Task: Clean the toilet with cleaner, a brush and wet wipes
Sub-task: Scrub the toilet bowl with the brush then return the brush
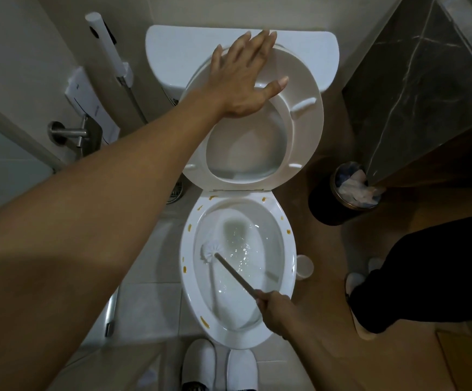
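Observation:
The white toilet (285,249) stands below me with its seat (305,128) and lid raised against the cistern (173,55). Small yellow-brown spots dot the bowl's rim. My left hand (246,80) lies flat with straight fingers on the upper part of the raised seat. My right hand (274,309) grips the brown handle of a toilet brush (211,251) over the bowl's front right edge. Its white head rests against the bowl's left inner wall, beside the rippling water.
A black waste bin (339,201) with crumpled paper stands right of the toilet, under a dark marble counter (426,88). A bidet sprayer (108,49) and a paper holder (88,103) hang on the left wall. Another person's leg and slipper (364,306) stand at the right. My white slippers (220,365) are before the bowl.

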Demonstrator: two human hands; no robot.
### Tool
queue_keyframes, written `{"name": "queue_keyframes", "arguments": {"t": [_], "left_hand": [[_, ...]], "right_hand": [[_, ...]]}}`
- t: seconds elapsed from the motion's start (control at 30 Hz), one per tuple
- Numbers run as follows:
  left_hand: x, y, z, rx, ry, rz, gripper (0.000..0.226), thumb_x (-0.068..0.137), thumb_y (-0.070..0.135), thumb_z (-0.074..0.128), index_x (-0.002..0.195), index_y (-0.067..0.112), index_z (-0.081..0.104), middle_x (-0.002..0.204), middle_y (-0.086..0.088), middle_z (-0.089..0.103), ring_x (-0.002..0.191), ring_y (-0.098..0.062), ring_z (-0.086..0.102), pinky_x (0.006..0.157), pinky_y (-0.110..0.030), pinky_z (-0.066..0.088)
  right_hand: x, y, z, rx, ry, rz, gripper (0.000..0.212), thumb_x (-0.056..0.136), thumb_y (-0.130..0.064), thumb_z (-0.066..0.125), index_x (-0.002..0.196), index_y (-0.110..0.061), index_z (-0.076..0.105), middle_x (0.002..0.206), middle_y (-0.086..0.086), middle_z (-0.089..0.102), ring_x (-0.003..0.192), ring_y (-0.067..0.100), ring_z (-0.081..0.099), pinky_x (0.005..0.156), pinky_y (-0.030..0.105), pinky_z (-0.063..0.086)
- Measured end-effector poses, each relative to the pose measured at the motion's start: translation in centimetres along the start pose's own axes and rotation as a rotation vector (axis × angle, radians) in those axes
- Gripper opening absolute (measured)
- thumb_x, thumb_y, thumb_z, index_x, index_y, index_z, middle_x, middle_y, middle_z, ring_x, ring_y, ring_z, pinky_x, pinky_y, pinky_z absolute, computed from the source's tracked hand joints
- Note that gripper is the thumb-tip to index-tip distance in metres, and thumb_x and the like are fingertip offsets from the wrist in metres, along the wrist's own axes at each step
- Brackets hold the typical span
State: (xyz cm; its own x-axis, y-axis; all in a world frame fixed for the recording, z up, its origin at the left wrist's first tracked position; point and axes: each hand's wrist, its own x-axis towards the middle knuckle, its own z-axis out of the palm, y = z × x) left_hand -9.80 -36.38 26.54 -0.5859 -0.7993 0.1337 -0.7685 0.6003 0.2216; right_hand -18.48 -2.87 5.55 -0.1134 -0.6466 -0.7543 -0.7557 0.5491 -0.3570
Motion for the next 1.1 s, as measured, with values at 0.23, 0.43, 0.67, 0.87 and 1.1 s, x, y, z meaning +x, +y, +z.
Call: {"name": "queue_keyframes", "arguments": {"t": [0.23, 0.43, 0.67, 0.87, 1.1], "left_hand": [[0.0, 0.0, 0.0, 0.0, -0.011, 0.006, 0.076, 0.094, 0.064, 0.023, 0.152, 0.023, -0.004, 0.161, 0.002, -0.004, 0.147, -0.021, -0.005, 0.115, -0.054, -0.002], [0.0, 0.0, -0.1, -0.006, -0.008, 0.002, 0.076, 0.094, 0.064, 0.024, 0.152, 0.024, -0.004, 0.161, 0.004, -0.005, 0.147, -0.02, -0.006, 0.115, -0.054, -0.003], [0.0, 0.0, -0.3, -0.009, -0.028, 0.004, 0.076, 0.094, 0.064, 0.023, 0.152, 0.024, -0.004, 0.161, 0.003, -0.005, 0.147, -0.02, -0.006, 0.115, -0.054, -0.003], [-0.2, 0.1, -0.4, -0.018, -0.036, -0.003, 0.075, 0.094, 0.064, 0.023, 0.152, 0.025, -0.005, 0.161, 0.005, -0.006, 0.147, -0.019, -0.006, 0.115, -0.054, -0.004], [-0.2, 0.3, -0.4, -0.004, -0.024, -0.009, 0.075, 0.095, 0.062, 0.024, 0.152, 0.024, -0.004, 0.161, 0.004, -0.005, 0.147, -0.02, -0.006, 0.116, -0.054, -0.003]], "right_hand": [[2.4, -2.2, -0.7, 0.511, -0.014, 0.168, 0.036, 0.103, -0.028, 0.04, 0.133, -0.015, 0.053, 0.068, -0.001, 0.048, 0.052, 0.011, 0.043, 0.043, 0.022, 0.035], [-2.3, 1.6, 2.0, 0.481, -0.096, 0.252, 0.034, 0.1, -0.031, 0.039, 0.128, -0.029, 0.058, 0.054, -0.003, 0.044, 0.037, 0.009, 0.037, 0.037, 0.017, 0.029], [1.4, -2.1, -0.4, 0.517, -0.027, 0.203, 0.033, 0.102, -0.027, 0.038, 0.129, -0.02, 0.056, 0.067, 0.004, 0.048, 0.048, 0.014, 0.04, 0.04, 0.021, 0.032], [-3.9, 1.2, 0.8, 0.332, -0.055, 0.184, 0.036, 0.101, -0.032, 0.037, 0.13, -0.02, 0.055, 0.075, 0.0, 0.052, 0.051, 0.01, 0.046, 0.042, 0.018, 0.037], [-3.8, 2.5, 0.0, 0.216, -0.056, 0.211, 0.039, 0.102, -0.031, 0.035, 0.126, -0.01, 0.057, 0.065, -0.004, 0.044, 0.051, 0.008, 0.041, 0.05, 0.014, 0.034]]}}
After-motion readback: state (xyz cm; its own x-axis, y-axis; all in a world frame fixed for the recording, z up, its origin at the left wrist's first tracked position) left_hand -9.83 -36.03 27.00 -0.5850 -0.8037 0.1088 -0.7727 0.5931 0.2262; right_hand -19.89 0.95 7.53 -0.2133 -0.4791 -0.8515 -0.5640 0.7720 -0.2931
